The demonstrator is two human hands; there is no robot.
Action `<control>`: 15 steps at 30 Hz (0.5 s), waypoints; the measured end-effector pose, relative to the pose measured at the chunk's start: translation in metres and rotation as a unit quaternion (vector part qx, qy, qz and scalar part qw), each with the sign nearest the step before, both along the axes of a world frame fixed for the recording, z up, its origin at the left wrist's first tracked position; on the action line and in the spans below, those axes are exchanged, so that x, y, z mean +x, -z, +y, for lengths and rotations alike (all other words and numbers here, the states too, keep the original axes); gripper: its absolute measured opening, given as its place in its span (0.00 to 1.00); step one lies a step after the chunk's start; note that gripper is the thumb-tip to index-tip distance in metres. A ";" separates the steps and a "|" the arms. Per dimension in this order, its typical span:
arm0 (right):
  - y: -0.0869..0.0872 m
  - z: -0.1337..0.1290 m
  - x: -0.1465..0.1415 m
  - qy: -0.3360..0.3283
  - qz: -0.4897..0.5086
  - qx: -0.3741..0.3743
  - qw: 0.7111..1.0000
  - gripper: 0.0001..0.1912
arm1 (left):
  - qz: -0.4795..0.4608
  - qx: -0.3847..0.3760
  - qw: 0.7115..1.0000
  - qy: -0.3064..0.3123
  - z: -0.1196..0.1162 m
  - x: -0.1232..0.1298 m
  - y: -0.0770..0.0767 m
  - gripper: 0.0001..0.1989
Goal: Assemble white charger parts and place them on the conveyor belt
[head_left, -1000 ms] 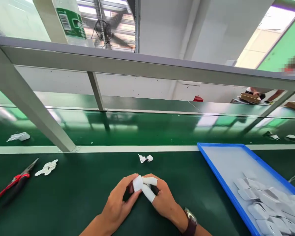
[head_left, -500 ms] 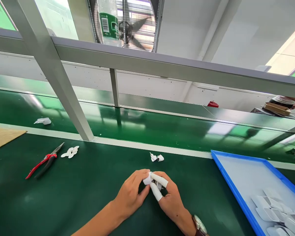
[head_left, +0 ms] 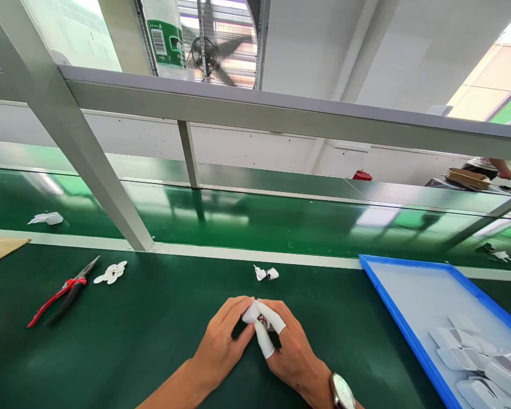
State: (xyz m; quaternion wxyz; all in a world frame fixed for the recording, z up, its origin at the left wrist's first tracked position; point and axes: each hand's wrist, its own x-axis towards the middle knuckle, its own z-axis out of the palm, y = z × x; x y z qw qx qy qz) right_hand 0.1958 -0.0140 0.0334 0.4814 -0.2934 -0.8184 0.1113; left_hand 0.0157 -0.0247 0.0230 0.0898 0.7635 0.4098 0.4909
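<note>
A small white plastic part (head_left: 250, 313) is pinched between both hands above the green mat, low in the middle of the head view. My left hand (head_left: 226, 339) grips its left side with thumb and fingertips. My right hand (head_left: 292, 349), with white covers on thumb and index finger, closes on its right side. Small metallic and reddish bits show between the covered fingers, too small to make out. Two small white pieces (head_left: 266, 273) lie just beyond the hands. A watch is on the right wrist.
Red and black pliers (head_left: 70, 288) and flat white discs (head_left: 111, 272) lie at left. On the right, a blue-rimmed tray (head_left: 398, 318) holds several white parts. A metal frame post (head_left: 97, 165) and crossbar stand beyond the mat. A person's arm shows far right.
The view has shifted slightly, so fixed objects sit a little further left. Both hands still hold the white part, now closer together, and the right covered fingers have shifted slightly on it.
</note>
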 end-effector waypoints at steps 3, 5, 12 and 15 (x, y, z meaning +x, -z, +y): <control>0.003 -0.001 0.001 0.012 -0.031 0.000 0.999 0.25 | 0.013 0.005 1.000 0.000 0.001 -0.002 0.002 0.16; 0.009 -0.002 0.000 0.027 -0.071 0.016 0.997 0.24 | 0.020 0.009 1.000 0.004 0.003 -0.004 0.004 0.17; 0.021 -0.003 -0.006 0.076 -0.159 0.109 0.978 0.20 | 0.052 -0.020 0.998 0.008 0.000 -0.009 0.011 0.22; 0.009 0.002 -0.002 0.100 -0.143 0.116 0.978 0.18 | 0.071 -0.062 0.996 0.005 0.006 -0.014 0.008 0.22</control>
